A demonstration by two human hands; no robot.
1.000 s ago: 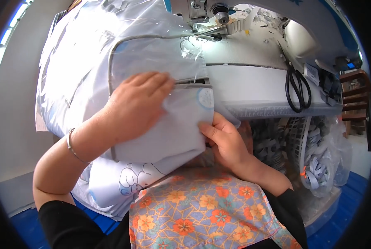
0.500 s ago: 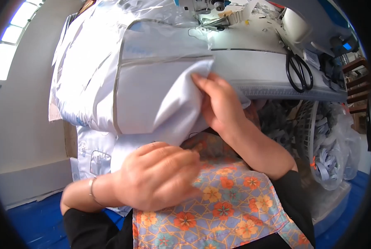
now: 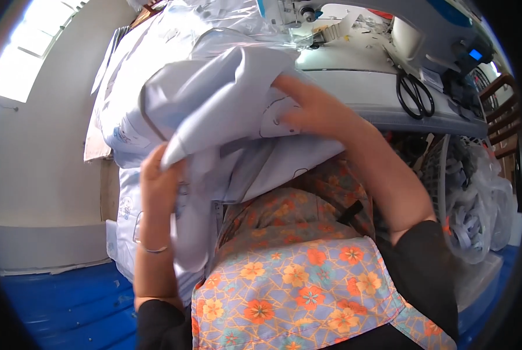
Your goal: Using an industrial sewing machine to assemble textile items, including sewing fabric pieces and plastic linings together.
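A large piece of white cloth [image 3: 214,99] with grey piping and small printed drawings lies bunched across the table edge and my lap. Its front fold is lifted and hangs loosely toward me. On the left, my left hand [image 3: 160,178] pinches a corner of this fold between thumb and fingers. My right hand [image 3: 313,111] reaches in from the right and touches the cloth's right side. Its fingers look stretched and apart from the thumb, though motion blurs them. Beyond the cloth stands the white and blue sewing machine [image 3: 377,17], its needle area partly behind clear plastic.
Black-handled scissors [image 3: 415,96] lie on the table right of the cloth, beside a ruler strip [image 3: 424,121] along the front edge. Below is a plastic basket [image 3: 439,175] and a clear bag of scraps [image 3: 477,216]. A flowered apron [image 3: 296,280] covers my lap.
My left hand has moved from in front of my body up and left, and taken hold of the cloth's corner. The cloth has been folded over leftward; my right hand has shifted slightly.
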